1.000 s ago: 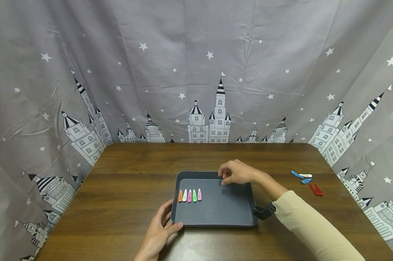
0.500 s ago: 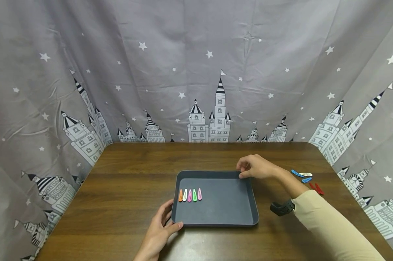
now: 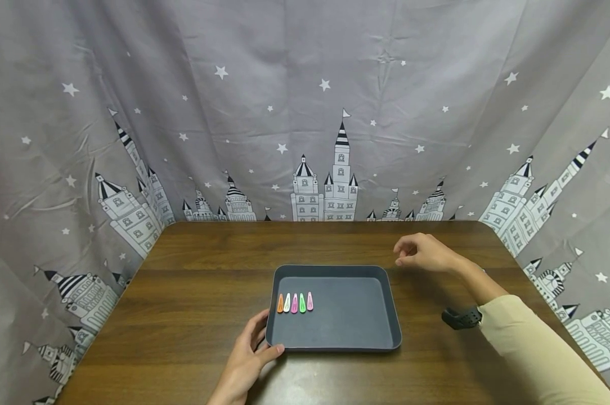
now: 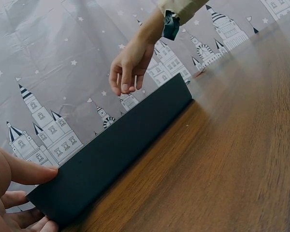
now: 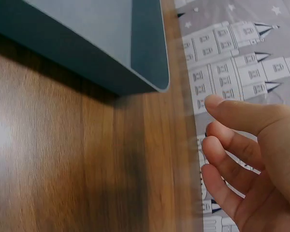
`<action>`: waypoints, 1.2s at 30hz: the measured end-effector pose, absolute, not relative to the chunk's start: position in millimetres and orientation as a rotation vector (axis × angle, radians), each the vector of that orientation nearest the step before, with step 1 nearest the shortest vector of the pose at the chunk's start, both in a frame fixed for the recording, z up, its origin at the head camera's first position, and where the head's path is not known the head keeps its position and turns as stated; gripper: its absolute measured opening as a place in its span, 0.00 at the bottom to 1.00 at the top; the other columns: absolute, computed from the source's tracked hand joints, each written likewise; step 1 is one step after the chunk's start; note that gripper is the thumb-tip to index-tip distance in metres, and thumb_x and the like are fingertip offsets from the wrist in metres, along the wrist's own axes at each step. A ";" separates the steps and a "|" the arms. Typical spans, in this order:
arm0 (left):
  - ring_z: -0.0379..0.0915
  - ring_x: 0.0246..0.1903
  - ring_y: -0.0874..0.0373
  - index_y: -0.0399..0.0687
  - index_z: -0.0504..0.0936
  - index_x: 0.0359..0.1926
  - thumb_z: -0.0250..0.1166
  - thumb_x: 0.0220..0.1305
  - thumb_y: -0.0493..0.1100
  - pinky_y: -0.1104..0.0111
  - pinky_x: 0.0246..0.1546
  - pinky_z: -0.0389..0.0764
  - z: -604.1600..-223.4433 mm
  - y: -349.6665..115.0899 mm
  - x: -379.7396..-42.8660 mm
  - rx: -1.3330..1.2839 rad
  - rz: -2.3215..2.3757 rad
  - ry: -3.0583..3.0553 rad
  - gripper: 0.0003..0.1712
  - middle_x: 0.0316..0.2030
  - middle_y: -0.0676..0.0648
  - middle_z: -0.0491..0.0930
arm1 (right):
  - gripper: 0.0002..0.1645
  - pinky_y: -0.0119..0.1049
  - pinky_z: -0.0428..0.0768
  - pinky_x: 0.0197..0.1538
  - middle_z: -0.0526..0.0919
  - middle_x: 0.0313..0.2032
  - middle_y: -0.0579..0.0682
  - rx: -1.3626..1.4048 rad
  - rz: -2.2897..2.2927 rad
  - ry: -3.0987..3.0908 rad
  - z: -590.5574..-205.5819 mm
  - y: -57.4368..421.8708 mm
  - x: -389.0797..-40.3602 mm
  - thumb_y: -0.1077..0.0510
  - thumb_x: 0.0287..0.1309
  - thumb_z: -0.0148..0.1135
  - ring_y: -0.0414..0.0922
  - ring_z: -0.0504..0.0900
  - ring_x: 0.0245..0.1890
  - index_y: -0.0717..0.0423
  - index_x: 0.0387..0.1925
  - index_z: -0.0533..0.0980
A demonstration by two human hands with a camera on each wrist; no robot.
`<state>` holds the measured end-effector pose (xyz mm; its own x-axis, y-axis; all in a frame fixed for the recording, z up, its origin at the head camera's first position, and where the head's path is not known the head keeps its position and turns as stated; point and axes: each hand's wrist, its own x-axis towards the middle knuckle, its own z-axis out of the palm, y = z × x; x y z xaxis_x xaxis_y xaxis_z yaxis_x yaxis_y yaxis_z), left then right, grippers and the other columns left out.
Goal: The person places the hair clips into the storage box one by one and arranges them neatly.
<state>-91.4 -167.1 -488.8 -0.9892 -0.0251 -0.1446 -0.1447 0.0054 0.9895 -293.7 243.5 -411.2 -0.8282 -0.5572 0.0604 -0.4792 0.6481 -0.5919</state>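
Note:
A dark grey tray (image 3: pixel 345 326) sits on the wooden table. Inside it, along its left part, several snap hair clips stand in a row: orange (image 3: pixel 280 304), white (image 3: pixel 287 303), magenta (image 3: pixel 295 304), green (image 3: pixel 302 304) and light pink (image 3: pixel 310 301). My left hand (image 3: pixel 246 351) grips the tray's front left corner, thumb at the rim and fingers around the outer side. Beyond the tray's back right corner, my right hand (image 3: pixel 426 253) hovers over the table. Its fingers curl loosely and hold nothing in the right wrist view.
The wooden table (image 3: pixel 198 292) extends around the tray. A grey curtain (image 3: pixel 305 84) printed with castles and stars hangs behind it. My right forearm (image 3: pixel 543 349) covers the table's right side, hiding most of the loose clips there. A black band (image 3: pixel 462 318) circles the right wrist.
My right hand has moved from over the tray's back right part to the right, off the tray. Its arm now covers the loose blue, white and red clips. The left hand stays put.

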 end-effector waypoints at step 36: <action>0.58 0.72 0.33 0.35 0.60 0.76 0.71 0.57 0.25 0.43 0.72 0.60 -488.3 -166.3 -92.8 -0.207 2.136 2.180 0.48 0.74 0.29 0.60 | 0.12 0.40 0.78 0.35 0.86 0.33 0.51 -0.392 -0.855 2.883 -428.4 391.2 -268.7 0.64 0.63 0.68 0.46 0.80 0.35 0.72 0.44 0.80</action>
<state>-92.8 -166.3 -488.3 -0.9875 -0.0387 -0.1527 -0.1534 0.0174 0.9880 -268.7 391.2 -428.4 -0.9608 -0.2756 -0.0302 -0.2146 0.8081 -0.5486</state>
